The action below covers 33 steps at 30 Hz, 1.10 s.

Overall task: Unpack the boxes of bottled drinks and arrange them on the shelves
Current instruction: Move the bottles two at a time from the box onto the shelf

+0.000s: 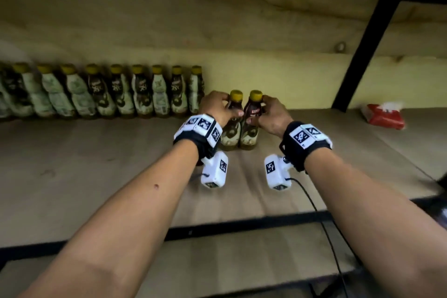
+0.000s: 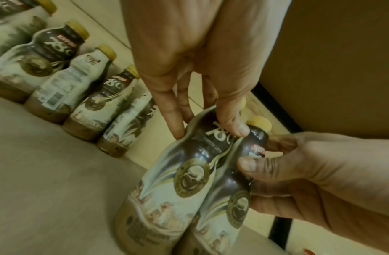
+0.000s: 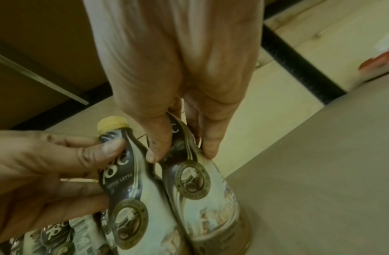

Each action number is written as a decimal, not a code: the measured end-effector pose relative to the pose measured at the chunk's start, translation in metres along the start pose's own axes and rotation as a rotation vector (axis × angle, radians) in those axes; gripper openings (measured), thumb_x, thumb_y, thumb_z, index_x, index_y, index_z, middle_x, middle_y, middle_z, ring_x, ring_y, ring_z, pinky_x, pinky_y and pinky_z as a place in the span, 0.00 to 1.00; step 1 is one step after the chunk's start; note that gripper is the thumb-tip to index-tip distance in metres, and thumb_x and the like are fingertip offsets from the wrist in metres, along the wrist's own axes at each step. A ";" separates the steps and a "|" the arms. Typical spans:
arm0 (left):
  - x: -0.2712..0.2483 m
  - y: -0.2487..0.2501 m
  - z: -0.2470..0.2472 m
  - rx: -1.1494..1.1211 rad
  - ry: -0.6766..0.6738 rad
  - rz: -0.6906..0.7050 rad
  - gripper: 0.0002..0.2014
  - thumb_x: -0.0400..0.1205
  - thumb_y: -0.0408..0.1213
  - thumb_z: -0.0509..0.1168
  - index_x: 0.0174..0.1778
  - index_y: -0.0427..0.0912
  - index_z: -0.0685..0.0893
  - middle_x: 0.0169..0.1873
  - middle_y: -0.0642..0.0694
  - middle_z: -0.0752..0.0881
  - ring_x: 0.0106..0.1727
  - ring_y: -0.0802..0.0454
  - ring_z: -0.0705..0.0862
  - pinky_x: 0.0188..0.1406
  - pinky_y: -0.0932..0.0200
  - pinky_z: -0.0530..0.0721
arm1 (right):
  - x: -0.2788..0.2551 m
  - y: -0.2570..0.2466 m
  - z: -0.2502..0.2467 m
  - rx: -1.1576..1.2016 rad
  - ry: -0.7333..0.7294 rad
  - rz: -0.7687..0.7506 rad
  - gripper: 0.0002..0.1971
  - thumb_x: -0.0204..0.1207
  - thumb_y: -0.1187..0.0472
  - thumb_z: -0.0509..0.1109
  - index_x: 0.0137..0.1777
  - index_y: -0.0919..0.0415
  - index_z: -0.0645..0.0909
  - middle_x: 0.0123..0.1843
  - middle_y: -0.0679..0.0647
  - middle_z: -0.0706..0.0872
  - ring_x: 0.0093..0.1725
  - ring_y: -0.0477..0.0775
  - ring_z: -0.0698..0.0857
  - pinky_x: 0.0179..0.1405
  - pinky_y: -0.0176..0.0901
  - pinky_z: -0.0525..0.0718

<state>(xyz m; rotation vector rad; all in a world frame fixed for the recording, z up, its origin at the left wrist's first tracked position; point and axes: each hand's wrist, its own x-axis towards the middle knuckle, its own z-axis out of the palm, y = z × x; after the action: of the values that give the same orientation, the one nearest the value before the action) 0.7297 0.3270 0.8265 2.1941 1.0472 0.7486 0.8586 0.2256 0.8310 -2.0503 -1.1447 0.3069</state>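
Note:
Two coffee bottles with yellow caps stand side by side on the wooden shelf (image 1: 96, 164). My left hand (image 1: 219, 106) grips the neck of the left bottle (image 1: 232, 128), and my right hand (image 1: 272, 113) grips the neck of the right bottle (image 1: 251, 128). In the left wrist view the left bottle (image 2: 167, 189) is pinched between my fingers and thumb, with the right bottle (image 2: 228, 207) touching it. The right wrist view shows my thumb and fingers round the right bottle (image 3: 206, 198), beside the left bottle (image 3: 132, 198). Both bottles sit a little in front of the row's right end.
A row of several matching bottles (image 1: 108, 94) lines the back of the shelf against the yellow wall. A red and white packet (image 1: 384, 113) lies at the far right. A black upright post (image 1: 360, 55) stands right of the bottles. The shelf's black front edge (image 1: 242, 225) runs below my arms.

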 end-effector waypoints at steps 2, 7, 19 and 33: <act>0.019 -0.002 0.004 0.015 0.022 -0.024 0.28 0.67 0.51 0.80 0.62 0.45 0.86 0.57 0.45 0.88 0.57 0.47 0.86 0.52 0.63 0.80 | 0.026 0.004 0.001 -0.026 -0.024 -0.037 0.36 0.67 0.58 0.82 0.75 0.57 0.72 0.67 0.57 0.84 0.65 0.60 0.83 0.61 0.42 0.80; 0.062 -0.001 0.009 0.171 0.043 -0.094 0.24 0.71 0.55 0.75 0.57 0.45 0.87 0.55 0.43 0.88 0.56 0.43 0.86 0.44 0.62 0.73 | 0.069 0.016 0.006 -0.050 -0.036 -0.108 0.35 0.69 0.57 0.81 0.76 0.59 0.72 0.69 0.59 0.83 0.66 0.61 0.83 0.54 0.36 0.75; 0.132 -0.020 -0.005 0.280 0.138 -0.244 0.23 0.72 0.58 0.71 0.53 0.43 0.85 0.52 0.40 0.88 0.52 0.38 0.86 0.53 0.45 0.85 | 0.111 0.022 0.017 -0.018 -0.120 -0.190 0.28 0.71 0.57 0.79 0.70 0.59 0.74 0.65 0.58 0.84 0.65 0.63 0.82 0.57 0.44 0.78; 0.136 -0.024 -0.002 0.290 0.134 -0.222 0.25 0.80 0.45 0.69 0.73 0.42 0.77 0.71 0.40 0.78 0.71 0.39 0.77 0.71 0.45 0.76 | 0.158 -0.008 0.043 0.005 -0.100 -0.177 0.29 0.73 0.57 0.77 0.73 0.57 0.72 0.69 0.60 0.82 0.67 0.66 0.81 0.62 0.53 0.82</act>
<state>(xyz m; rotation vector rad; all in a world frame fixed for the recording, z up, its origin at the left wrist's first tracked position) 0.7897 0.4503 0.8424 2.2351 1.5221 0.6848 0.9211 0.3774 0.8296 -1.9315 -1.3752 0.3265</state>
